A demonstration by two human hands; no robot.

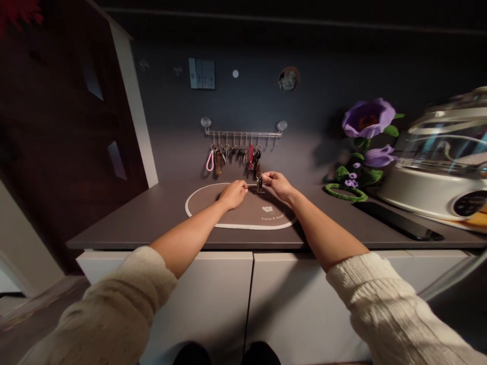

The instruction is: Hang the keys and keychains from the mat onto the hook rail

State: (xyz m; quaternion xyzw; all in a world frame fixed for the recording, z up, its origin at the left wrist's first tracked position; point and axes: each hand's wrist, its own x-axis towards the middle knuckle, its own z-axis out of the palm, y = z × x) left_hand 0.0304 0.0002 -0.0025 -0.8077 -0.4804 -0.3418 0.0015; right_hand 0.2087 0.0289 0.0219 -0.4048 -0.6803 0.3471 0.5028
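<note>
My right hand (278,184) pinches a small bunch of keys (259,185) by its top, and the keys dangle just over the mat. To the left, my left hand (233,194) is low over the brown oval mat (205,208), its fingers curled together; whatever they may hold is hidden. Above both hands a clear hook rack (243,134) is fixed to the wall. From its hooks hang several key sets, among them a pink loop strap (210,161), a brown key fob (218,163) and a red strap (251,153).
On the right of the dark counter (125,218) stand purple artificial flowers (369,119), a black phone-like slab (397,220) and a white appliance with a clear dome (426,187). White cabinet doors (205,299) are below the counter. A dark wooden door (68,126) is at left.
</note>
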